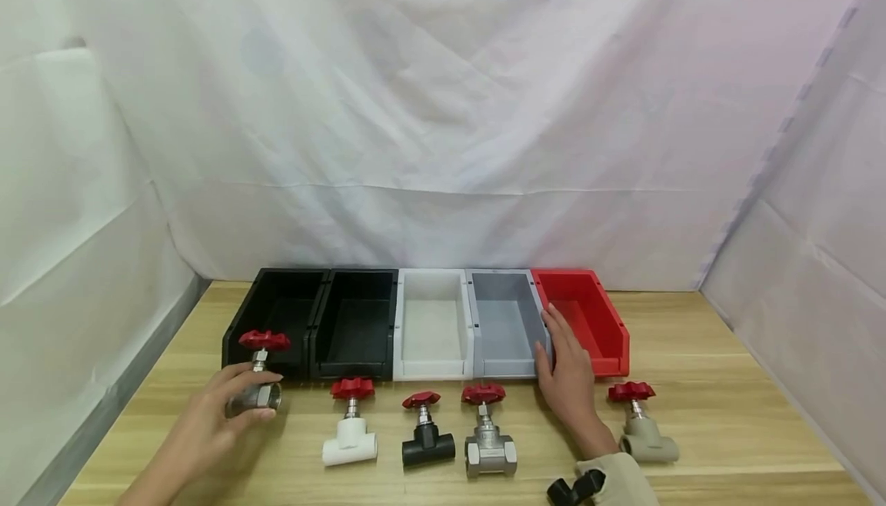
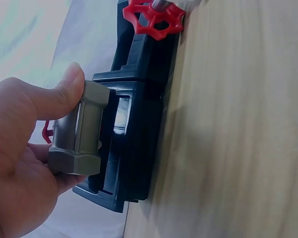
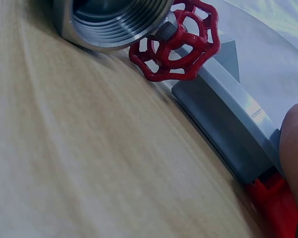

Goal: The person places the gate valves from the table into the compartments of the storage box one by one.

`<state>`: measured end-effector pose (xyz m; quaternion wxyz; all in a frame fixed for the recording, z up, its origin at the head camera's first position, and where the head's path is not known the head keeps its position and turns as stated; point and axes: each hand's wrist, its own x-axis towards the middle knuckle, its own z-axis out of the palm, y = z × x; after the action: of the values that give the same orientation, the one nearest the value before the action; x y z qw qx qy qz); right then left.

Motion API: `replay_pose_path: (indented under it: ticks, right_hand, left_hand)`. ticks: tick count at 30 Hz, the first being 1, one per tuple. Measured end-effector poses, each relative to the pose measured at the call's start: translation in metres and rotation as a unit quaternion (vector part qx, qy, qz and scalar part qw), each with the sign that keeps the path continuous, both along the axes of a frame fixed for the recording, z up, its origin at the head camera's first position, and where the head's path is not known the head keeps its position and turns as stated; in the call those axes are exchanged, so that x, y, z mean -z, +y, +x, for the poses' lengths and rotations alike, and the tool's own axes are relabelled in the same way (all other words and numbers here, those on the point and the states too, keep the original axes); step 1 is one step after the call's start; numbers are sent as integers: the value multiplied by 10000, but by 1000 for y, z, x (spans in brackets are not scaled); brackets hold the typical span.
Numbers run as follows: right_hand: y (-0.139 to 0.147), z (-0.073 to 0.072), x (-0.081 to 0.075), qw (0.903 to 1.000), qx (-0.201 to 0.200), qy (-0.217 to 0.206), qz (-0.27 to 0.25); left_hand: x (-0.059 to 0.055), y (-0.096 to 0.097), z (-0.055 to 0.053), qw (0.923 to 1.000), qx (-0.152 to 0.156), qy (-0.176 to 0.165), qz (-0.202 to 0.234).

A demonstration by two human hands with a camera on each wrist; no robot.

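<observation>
My left hand (image 1: 211, 423) grips a metal gate valve (image 1: 268, 396) by its body, thumb on one side and fingers on the other. Its red handwheel (image 1: 265, 341) points up, in front of the leftmost black bin (image 1: 238, 314). In the left wrist view the valve's metal body (image 2: 77, 134) appears raised off the table. My right hand (image 1: 569, 379) rests with extended fingers at the wall between the grey bin (image 1: 508, 368) and the red bin (image 1: 616, 367). It holds nothing. In the right wrist view only part of that hand (image 3: 295, 148) shows.
In front of the bins stand a white valve (image 1: 349, 442), a black valve (image 1: 428, 445), another metal valve (image 1: 490, 451) and a beige valve (image 1: 647, 443). A second black bin (image 1: 353, 368) and a white bin (image 1: 432, 370) complete the row. White curtains (image 1: 429, 106) surround the wooden table (image 1: 747, 414).
</observation>
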<state>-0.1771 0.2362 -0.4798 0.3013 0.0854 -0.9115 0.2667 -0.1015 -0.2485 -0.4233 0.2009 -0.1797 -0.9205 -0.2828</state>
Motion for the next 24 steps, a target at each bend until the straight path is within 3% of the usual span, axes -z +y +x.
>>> replay_pose_path:
  ticks: [9,24]
  right_hand:
    - [0,0,0,10000,-6,67,11]
    - [-2,2,-4,10000,8,38,15]
  left_hand:
    - [-9,-1,-18,9997,193,145,48]
    - [-16,-3,-44,9995,302,-9,6]
